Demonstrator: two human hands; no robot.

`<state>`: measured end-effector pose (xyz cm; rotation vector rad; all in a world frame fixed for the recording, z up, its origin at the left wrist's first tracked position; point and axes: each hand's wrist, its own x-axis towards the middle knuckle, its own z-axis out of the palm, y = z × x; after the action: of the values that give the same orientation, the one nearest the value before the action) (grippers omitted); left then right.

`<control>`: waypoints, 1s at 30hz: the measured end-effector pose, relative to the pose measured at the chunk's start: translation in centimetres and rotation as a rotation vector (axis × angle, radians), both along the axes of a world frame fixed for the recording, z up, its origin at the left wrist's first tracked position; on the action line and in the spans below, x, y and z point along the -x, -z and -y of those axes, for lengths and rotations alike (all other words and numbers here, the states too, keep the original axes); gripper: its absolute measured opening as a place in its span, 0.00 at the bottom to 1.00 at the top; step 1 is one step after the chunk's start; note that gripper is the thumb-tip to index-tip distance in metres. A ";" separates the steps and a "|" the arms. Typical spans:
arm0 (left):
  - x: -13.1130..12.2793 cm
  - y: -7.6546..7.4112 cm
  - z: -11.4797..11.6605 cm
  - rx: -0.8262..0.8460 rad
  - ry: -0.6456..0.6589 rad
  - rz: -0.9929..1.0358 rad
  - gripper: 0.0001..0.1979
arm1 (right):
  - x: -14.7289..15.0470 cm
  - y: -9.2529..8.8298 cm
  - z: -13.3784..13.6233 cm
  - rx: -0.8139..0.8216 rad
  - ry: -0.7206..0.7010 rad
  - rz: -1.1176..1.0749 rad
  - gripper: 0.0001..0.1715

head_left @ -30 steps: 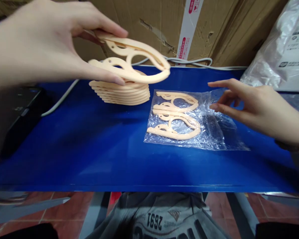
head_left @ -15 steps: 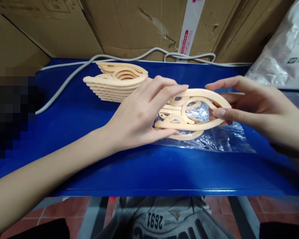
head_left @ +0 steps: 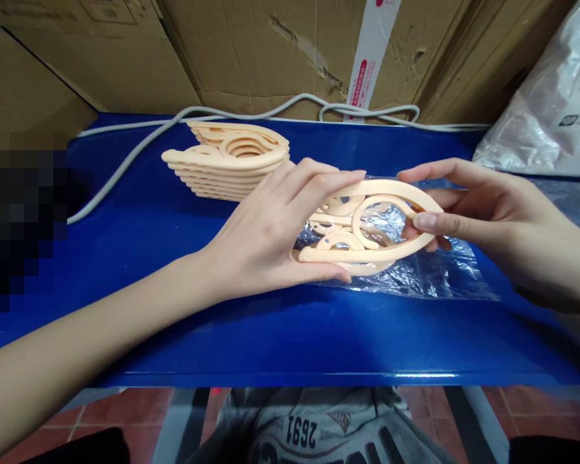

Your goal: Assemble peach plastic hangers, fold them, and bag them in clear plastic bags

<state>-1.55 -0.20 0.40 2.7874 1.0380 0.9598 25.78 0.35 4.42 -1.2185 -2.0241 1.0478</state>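
Note:
A cream plastic folding hanger, folded into a leaf shape, is between my two hands. My left hand arches over its left end, fingers on the far side and thumb at the near side. At the right tip, my right hand pinches it between thumb and fingers. Beneath it another cream piece shows in part, lying on a clear plastic bag. Behind my left hand stands a neat stack of matching folded hangers, several high.
The blue tabletop carries all this. A white cable runs along its back edge, before cardboard boxes. A white plastic package sits at the back right.
The hanger has come down slightly, covering more of the piece underneath, and its right tip has shifted a little left. Both hands keep hold of it. The stack is unchanged.

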 end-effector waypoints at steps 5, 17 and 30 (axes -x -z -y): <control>0.1 0.2 -0.2 -0.029 0.028 0.013 0.38 | 0.1 -0.2 0.2 0.116 0.025 -0.072 0.24; 0.2 -0.1 0.3 -0.135 -0.040 -0.061 0.32 | 0.0 0.3 0.3 -0.174 -0.049 0.101 0.29; -0.8 -0.1 2.1 -0.210 -0.080 -0.094 0.29 | 0.7 0.7 1.9 -0.927 -0.208 0.624 0.47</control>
<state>-0.73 -2.26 0.46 3.0079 1.1308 1.0109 25.10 -1.60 3.76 -0.8586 -2.6472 -0.3088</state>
